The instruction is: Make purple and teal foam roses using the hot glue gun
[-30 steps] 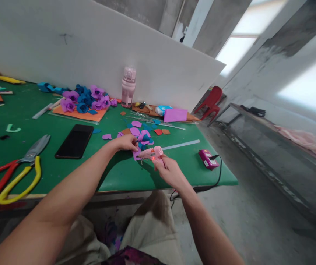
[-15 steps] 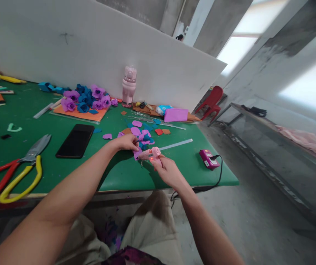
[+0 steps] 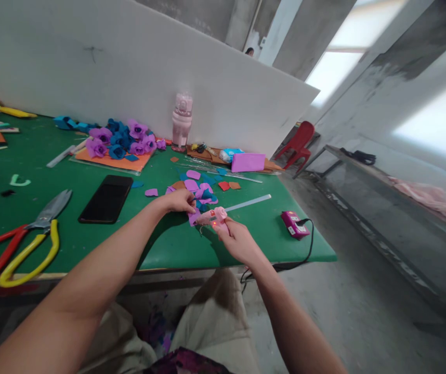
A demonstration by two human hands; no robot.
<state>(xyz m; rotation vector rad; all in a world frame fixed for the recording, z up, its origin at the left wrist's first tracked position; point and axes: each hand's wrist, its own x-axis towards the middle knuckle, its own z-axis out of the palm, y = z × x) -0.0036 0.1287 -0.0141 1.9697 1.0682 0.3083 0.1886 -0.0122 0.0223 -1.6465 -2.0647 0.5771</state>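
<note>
My right hand point(image 3: 235, 239) is closed round a pink glue gun point(image 3: 215, 214), its red light lit and a long clear glue stick point(image 3: 250, 202) jutting out behind. The nozzle points left, at or very near a purple paper petal point(image 3: 193, 217). That petal is pinched in my left hand point(image 3: 181, 200), whose fingers are closed at its upper edge. Just beyond the fingers lies a blue and purple paper flower point(image 3: 206, 195); whether my left hand also touches it I cannot tell. Loose purple petals point(image 3: 192, 185) are scattered behind.
Big shears point(image 3: 43, 223) with red and yellow handles and a black phone point(image 3: 106, 199) lie to the left. Finished paper flowers point(image 3: 119, 139) rest on orange paper point(image 3: 139, 164). A pink bottle point(image 3: 182, 122) stands by the white board. A purple power box point(image 3: 295, 225) with a cable sits right.
</note>
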